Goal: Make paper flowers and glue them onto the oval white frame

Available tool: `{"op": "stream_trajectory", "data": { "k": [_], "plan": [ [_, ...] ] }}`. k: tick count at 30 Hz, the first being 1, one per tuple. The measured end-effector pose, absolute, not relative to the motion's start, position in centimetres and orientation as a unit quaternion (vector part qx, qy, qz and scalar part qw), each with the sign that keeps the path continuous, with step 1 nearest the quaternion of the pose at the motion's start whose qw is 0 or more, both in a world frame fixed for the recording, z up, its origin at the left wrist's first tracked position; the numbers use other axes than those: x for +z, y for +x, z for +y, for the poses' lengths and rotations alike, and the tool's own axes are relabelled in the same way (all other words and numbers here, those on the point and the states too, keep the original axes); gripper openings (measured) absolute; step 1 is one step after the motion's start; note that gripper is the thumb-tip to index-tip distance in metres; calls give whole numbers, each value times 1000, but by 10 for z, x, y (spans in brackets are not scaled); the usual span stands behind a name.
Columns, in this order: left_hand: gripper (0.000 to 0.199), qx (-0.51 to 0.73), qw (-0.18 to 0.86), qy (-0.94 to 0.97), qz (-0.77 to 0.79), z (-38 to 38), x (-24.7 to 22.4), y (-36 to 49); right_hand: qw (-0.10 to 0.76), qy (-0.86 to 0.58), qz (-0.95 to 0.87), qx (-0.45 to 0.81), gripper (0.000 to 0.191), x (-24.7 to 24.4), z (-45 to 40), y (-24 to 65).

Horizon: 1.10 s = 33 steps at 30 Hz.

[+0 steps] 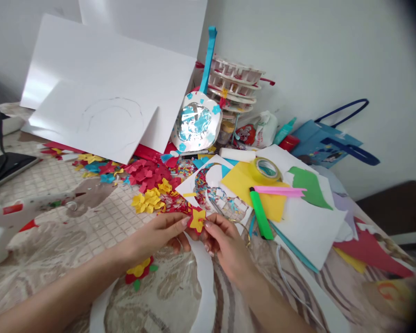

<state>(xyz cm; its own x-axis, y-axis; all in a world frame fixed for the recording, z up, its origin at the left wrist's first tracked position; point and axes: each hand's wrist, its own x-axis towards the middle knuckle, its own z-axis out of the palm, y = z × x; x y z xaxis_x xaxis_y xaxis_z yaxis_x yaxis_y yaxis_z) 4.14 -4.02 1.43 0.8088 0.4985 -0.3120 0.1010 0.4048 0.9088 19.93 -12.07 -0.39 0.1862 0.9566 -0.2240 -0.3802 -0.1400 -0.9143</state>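
Observation:
Between my two hands is a small paper flower (197, 220), a yellow layer over red petals. My left hand (173, 229) pinches its left edge between thumb and fingers. From the other side, the fingertips of my right hand (220, 233) close on its right edge. Below them lies a white paper ring (204, 277), its top partly hidden by my hands. On the ring's left side sits a red and yellow paper flower (138, 269) with green leaves. Just beyond my hands are piles of yellow paper flowers (149, 200) and red paper flowers (147, 173).
A glue gun (17, 210) lies at the left. On the right are a green marker (261, 212), a tape roll (266, 169) and sheets of coloured paper (308, 187). White boards (111, 60) and a decorated paper piece with a blue handle (197, 143) stand behind.

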Motion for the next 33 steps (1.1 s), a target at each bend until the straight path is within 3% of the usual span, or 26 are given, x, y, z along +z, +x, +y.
{"op": "stream_trajectory", "data": {
  "k": [6,11,18,21,26,33],
  "plan": [
    [35,110,817,507,251,-43,13,42,601,-509,-293,542,20,-5,-120,199],
    [25,95,774,564,271,-42,14,40,607,-511,-289,535,22,-3,-119,198],
    [24,327,746,494,305,-12,28,32,659,-516,-240,492,23,1,-113,212],
    [34,374,719,482,332,1,36,32,667,-507,-230,495,24,3,-106,215],
    [27,291,656,591,367,-6,37,45,651,-496,-247,519,24,7,-95,204],
    [28,212,714,584,323,-24,21,53,637,-503,-269,518,23,1,-101,194]
  ]
}}
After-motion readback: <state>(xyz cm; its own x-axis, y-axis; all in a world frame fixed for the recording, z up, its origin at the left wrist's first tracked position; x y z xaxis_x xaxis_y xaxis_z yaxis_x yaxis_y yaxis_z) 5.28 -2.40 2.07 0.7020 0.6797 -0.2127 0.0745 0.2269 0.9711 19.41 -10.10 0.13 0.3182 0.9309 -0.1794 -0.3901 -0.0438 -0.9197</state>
